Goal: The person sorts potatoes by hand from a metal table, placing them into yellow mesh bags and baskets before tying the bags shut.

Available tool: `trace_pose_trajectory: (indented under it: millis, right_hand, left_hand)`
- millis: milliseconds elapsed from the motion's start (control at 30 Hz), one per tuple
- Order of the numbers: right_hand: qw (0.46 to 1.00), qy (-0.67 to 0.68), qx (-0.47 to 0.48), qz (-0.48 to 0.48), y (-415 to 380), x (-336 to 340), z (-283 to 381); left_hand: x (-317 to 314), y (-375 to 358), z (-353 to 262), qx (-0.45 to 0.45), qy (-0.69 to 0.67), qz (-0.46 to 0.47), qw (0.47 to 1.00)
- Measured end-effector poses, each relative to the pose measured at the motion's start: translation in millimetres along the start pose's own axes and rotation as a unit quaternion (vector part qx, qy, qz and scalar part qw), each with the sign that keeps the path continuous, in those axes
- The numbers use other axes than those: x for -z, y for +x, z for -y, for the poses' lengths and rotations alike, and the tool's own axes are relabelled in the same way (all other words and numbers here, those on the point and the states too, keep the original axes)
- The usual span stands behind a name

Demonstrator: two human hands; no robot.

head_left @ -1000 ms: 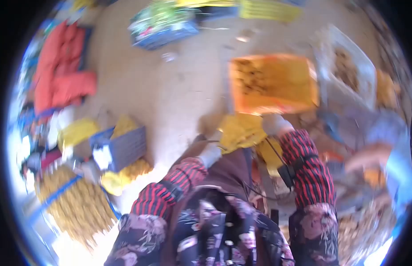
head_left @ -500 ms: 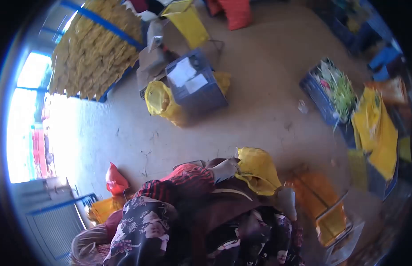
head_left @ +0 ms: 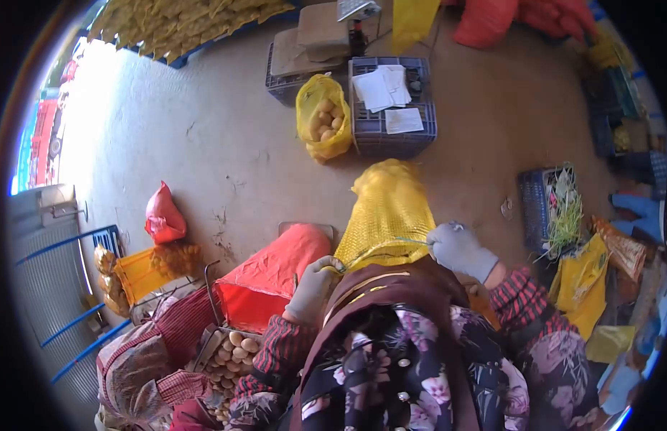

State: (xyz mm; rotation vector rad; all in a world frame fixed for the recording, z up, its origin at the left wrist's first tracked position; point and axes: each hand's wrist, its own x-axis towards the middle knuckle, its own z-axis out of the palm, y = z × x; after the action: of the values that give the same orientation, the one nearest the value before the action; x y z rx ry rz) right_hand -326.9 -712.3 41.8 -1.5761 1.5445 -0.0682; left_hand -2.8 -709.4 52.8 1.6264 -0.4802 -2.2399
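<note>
A full yellow mesh bag stands on the floor right in front of me, its mouth towards my body. My left hand, in a grey glove, is closed on the left end of the mouth's edge. On the right end, my right hand, also gloved, pinches the edge, where a thin dark string runs along the mouth. The bag's contents are hidden by the mesh. Just left of my left hand, a red sack hangs with its mouth spread. Potatoes lie in a heap below it.
Ahead, a yellow bag of potatoes stands beside a blue crate topped with papers. To the right is a crate with green stalks. A small red sack sits at left. Another person's checked sleeve shows lower left.
My view has turned and the yellow bag now stands upright between both hands. Earlier one hand reached to it at the right; now the two hands are apart on its mouth.
</note>
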Motion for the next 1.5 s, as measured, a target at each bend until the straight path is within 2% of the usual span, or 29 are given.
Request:
trace_pose_trajectory:
  millis: [33,67,100,167,200,233,267,300,333,367,433,533,633,700,767,800,833,867,900,933,967,1033,1200,1267,1300,1333,1367,1467,1500]
  right_hand:
    - [0.999,-0.016,0.007,0.039,23,10,16]
    - [0.996,-0.037,0.014,0.084,47,27,42]
    - [0.995,-0.052,0.024,0.084,72,30,56]
    - [0.994,0.018,0.077,0.071,132,37,77]
    - [0.993,0.067,0.065,0.072,153,41,92]
    - [0.992,0.073,0.073,0.071,186,55,108]
    - [0.986,0.112,0.099,0.076,208,67,125]
    - [0.977,0.158,0.109,0.090,212,66,139]
    - [0.975,0.174,0.096,0.097,219,66,157]
    - [0.969,0.196,0.106,0.109,237,76,181]
    - [0.962,0.214,0.120,0.117,259,94,217]
    - [0.921,0.297,0.171,0.187,285,115,273]
    - [0.896,0.370,0.181,0.165,309,116,321]
    - [0.891,0.372,0.179,0.189,340,114,334]
    - [0.874,0.372,0.293,0.112,362,102,359]
    - [0.882,0.382,0.240,0.134,370,111,372]
    - [0.886,0.379,0.239,0.120,379,108,380]
    - [0.891,0.399,0.203,0.069,386,97,387]
    - [0.894,0.414,0.171,0.007,393,92,396]
    - [0.896,0.424,0.131,-0.006,398,97,406]
    - [0.895,0.425,0.133,-0.028,405,97,414]
    - [0.868,0.477,0.097,-0.102,425,93,421]
    - [0.867,0.433,0.120,-0.216,465,129,447]
    - [0.831,0.515,0.090,-0.190,485,140,449]
    - [0.834,0.506,0.092,-0.199,495,145,448]
    - [0.846,0.475,0.097,-0.222,506,146,448]
    - [0.853,0.447,0.103,-0.249,518,148,445]
    - [0.814,0.501,0.069,-0.286,538,160,432]
    - [0.791,0.533,0.049,-0.296,541,168,428]
  left_hand:
    - [2,-4,-12,-0.033,-0.060,-0.038,0.997]
    - [25,4,-13,-0.090,-0.044,-0.044,0.994]
    - [44,3,-29,-0.103,-0.056,-0.045,0.992]
    - [72,13,-81,-0.138,-0.014,-0.090,0.986]
    - [79,17,-107,-0.148,-0.016,-0.095,0.984]
    - [88,24,-140,-0.223,0.033,-0.130,0.965]
    - [97,24,-170,-0.281,0.092,-0.159,0.942]
    - [97,24,-203,-0.424,0.303,-0.202,0.829]
    - [106,18,-231,-0.323,0.130,-0.203,0.915]
    - [106,11,-264,-0.305,0.080,-0.222,0.923]
    - [127,15,-313,-0.341,-0.016,-0.176,0.923]
    - [163,13,-387,-0.420,-0.042,-0.144,0.895]
    - [213,1,-455,-0.455,-0.043,-0.002,0.889]
    - [225,14,-492,-0.454,-0.068,-0.037,0.888]
    - [256,27,-532,-0.457,-0.023,0.037,0.888]
    - [264,33,-554,-0.436,0.005,0.024,0.899]
    - [270,36,-566,-0.412,0.024,0.002,0.911]
    - [264,44,-581,-0.408,0.049,-0.033,0.911]
    - [271,55,-596,-0.400,0.119,0.005,0.909]
    - [275,65,-613,-0.404,0.123,0.041,0.905]
    - [276,73,-630,-0.404,0.128,0.076,0.903]
    - [270,90,-668,-0.378,0.119,0.119,0.911]
    - [252,138,-758,-0.458,0.172,0.219,0.844]
    - [242,162,-787,-0.424,0.167,0.201,0.867]
    - [236,172,-801,-0.397,0.166,0.176,0.885]
    - [238,193,-808,-0.419,0.155,0.257,0.857]
    - [231,215,-818,-0.425,0.161,0.270,0.849]
    - [199,259,-845,-0.302,0.186,0.192,0.915]
    - [184,272,-855,-0.294,0.190,0.201,0.915]
